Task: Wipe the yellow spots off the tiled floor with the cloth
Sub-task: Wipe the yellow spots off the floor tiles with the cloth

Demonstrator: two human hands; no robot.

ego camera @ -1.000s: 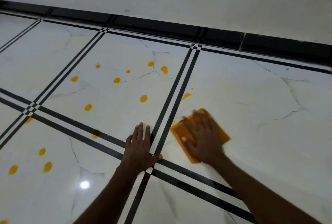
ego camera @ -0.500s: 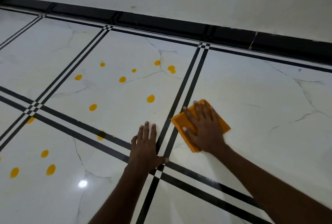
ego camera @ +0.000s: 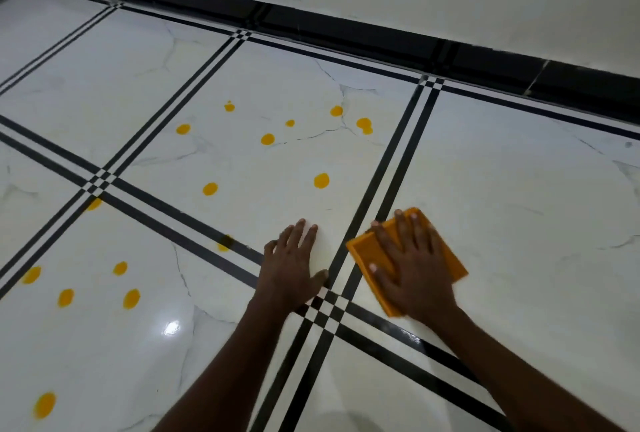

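**Right tile's spots gone, wipe now at the stripe line**

Change over the last second: the yellow spot that sat on the right-hand tile just past the cloth is no longer visible, nor is the small dot near it; the tile around the cloth (ego camera: 408, 260) now reads clean white. The cloth stays on that tile beside the double black stripe (ego camera: 391, 168), and has worked a little toward the wall and back.

Right hand (ego camera: 412, 265) lies flat, fingers spread, pressing the orange cloth to the tiled floor (ego camera: 519, 189); a palm press, not a pinch. Left hand (ego camera: 294, 265) is flat and empty, fingers together, still bracing on the middle tile by the stripe crossing.

Judgement: right tile likely done. Yellow spots (ego camera: 321, 181) remain untouched on the middle tile, more on the near-left tile (ego camera: 131, 298). Most of the job is left; next pass probably crosses the stripe leftward.

No brands, labels or readable writing anywhere.
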